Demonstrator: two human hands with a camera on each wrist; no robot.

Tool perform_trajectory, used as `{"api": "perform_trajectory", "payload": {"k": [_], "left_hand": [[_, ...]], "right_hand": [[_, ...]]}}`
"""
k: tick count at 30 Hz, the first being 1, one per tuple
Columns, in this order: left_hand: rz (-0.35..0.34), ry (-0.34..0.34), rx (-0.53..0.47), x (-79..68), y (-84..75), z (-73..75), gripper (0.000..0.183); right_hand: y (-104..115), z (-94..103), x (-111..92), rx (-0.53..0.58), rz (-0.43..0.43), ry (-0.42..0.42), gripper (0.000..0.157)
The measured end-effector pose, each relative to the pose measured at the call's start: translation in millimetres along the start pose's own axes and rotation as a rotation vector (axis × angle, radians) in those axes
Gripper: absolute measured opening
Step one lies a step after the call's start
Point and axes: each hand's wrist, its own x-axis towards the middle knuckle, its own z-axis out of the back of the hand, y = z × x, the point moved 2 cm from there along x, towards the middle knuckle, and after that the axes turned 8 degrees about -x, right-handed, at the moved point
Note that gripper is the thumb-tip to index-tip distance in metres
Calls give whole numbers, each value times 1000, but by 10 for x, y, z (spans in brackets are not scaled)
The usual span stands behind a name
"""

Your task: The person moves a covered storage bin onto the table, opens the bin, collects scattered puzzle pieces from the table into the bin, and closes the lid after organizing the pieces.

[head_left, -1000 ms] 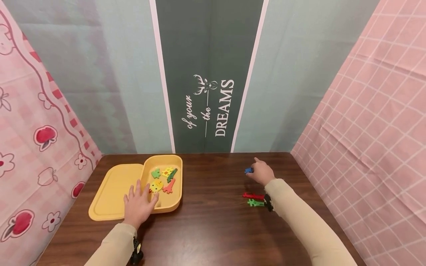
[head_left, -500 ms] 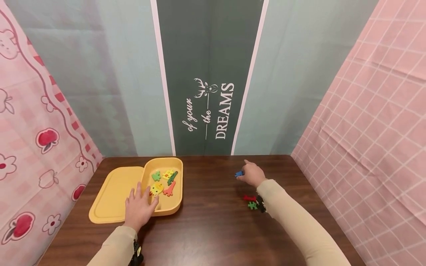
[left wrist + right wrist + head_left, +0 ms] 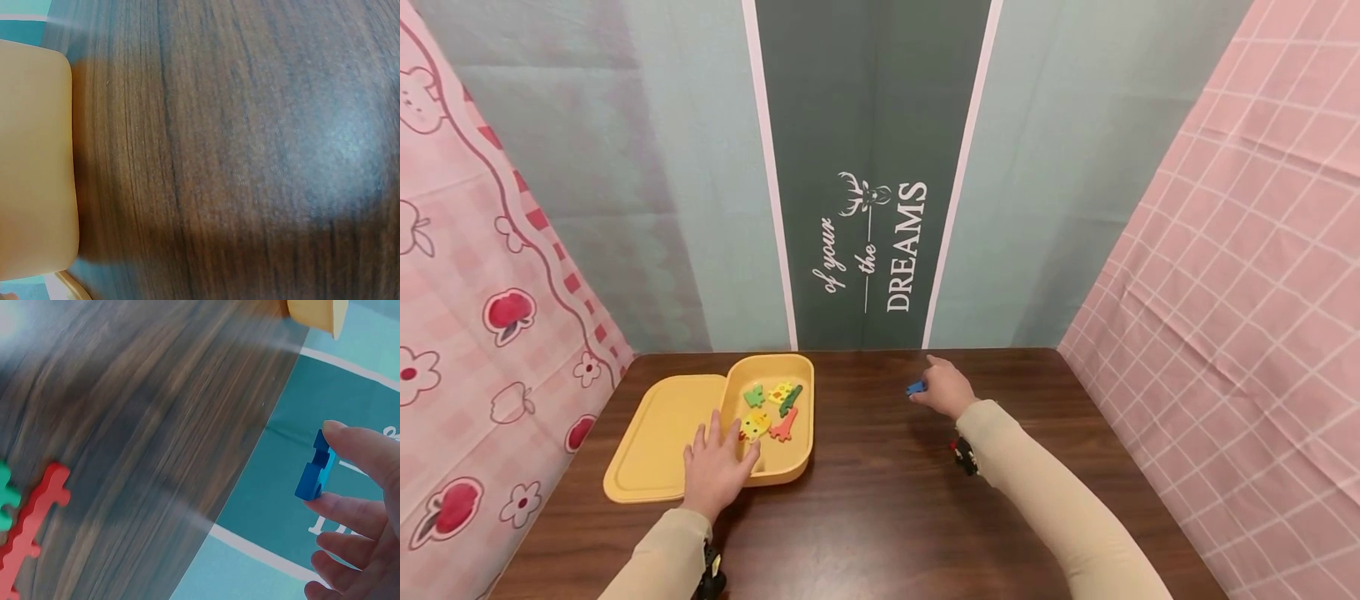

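Between thumb and forefinger, my right hand [image 3: 946,390] pinches a small blue puzzle piece [image 3: 317,469] with a notch in its side. It hangs over the right-centre part of the table in the head view. My left hand [image 3: 717,467] lies with spread fingers at the near left side of a yellow box [image 3: 805,442]. Inside the box are a yellow face-like piece [image 3: 756,424], an orange-red piece [image 3: 784,425], a light green piece [image 3: 754,396], a yellow patterned piece [image 3: 780,392] and a dark green piece [image 3: 790,401].
The box's yellow lid [image 3: 658,437] lies flat to its left. In the right wrist view, a long red puzzle piece [image 3: 31,528] and a green piece [image 3: 6,499] lie on the table; my right arm mostly covers them in the head view. Cloth walls surround the table.
My right hand has moved left with the blue puzzle piece, towards the yellow box. My left hand has stayed at the box.
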Motion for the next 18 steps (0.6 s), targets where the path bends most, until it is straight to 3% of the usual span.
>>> {"api": "perform_trajectory", "payload": {"k": [8, 18], "left_hand": [[9, 13, -4, -25, 0, -1, 65], [-4, -6, -9, 0, 20, -14, 65]], "right_hand": [[169, -60, 47, -16, 63, -46, 32], [401, -126, 95, -26, 52, -66, 31]]}}
